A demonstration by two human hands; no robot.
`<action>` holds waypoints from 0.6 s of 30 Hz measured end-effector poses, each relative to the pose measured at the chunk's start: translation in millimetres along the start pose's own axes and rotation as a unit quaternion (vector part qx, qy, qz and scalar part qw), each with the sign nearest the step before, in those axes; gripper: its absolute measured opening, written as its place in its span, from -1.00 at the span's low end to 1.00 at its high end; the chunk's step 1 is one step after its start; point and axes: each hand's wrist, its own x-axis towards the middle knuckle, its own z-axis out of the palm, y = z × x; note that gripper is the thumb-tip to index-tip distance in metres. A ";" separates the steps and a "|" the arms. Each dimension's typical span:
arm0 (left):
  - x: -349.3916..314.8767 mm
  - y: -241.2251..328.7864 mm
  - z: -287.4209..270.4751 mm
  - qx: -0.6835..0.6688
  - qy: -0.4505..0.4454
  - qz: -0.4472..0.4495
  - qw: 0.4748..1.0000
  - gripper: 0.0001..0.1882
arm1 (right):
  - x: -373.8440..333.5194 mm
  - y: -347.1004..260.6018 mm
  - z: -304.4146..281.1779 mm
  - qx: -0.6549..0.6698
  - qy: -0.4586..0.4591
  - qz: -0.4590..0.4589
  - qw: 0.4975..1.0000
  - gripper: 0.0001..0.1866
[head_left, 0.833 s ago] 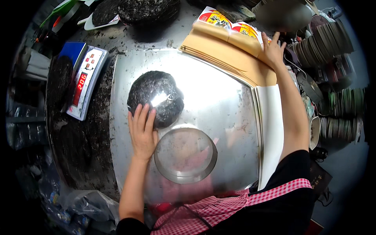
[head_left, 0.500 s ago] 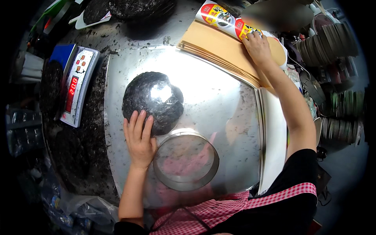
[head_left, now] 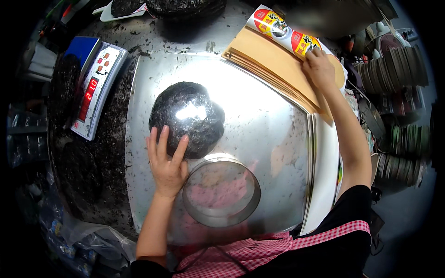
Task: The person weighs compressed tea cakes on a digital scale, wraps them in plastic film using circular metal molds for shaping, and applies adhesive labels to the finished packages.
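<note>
A dark, glossy round cake of dried seaweed [head_left: 199, 136] lies on the shiny metal sheet [head_left: 273, 194]. My left hand [head_left: 168, 169] rests on its lower left edge, fingers spread and flat, gripping nothing. Just to the right of that hand is a round metal ring [head_left: 221, 222], lying on the sheet. At the upper right, my right hand [head_left: 321, 70] is at a stack of brown paper [head_left: 271, 60]. Its fingers are bent and pressed together on the edge of a red, yellow and white printed paper [head_left: 289, 38]; the fingertips are partly hidden.
A digital scale [head_left: 99, 83] with a lit red display stands at the left, among dark seaweed scraps. More seaweed [head_left: 185, 9] is piled at the far edge. White sheets [head_left: 324, 171] lie along the right side. Several stacks of round discs [head_left: 394, 69] stand beyond my right arm.
The whole view has shifted slightly. My left fingers have spread wider on the seaweed. My right hand stays at the printed paper, its fingers more curled in. The scale's reading has changed.
</note>
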 end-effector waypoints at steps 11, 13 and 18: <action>8.1 4.8 -1.4 -0.078 -0.005 -0.026 0.997 -0.39 | -31.1 12.4 -28.9 0.658 0.282 0.335 0.613 -0.68; 6.0 2.8 1.5 -0.088 -0.008 -0.026 0.996 -0.36 | -32.0 -106.1 -55.0 0.737 0.155 0.286 0.592 -0.56; 9.5 1.8 0.5 -0.119 -0.005 -0.031 0.992 -0.31 | -9.0 -228.0 -109.9 0.395 0.042 -0.111 0.911 -0.58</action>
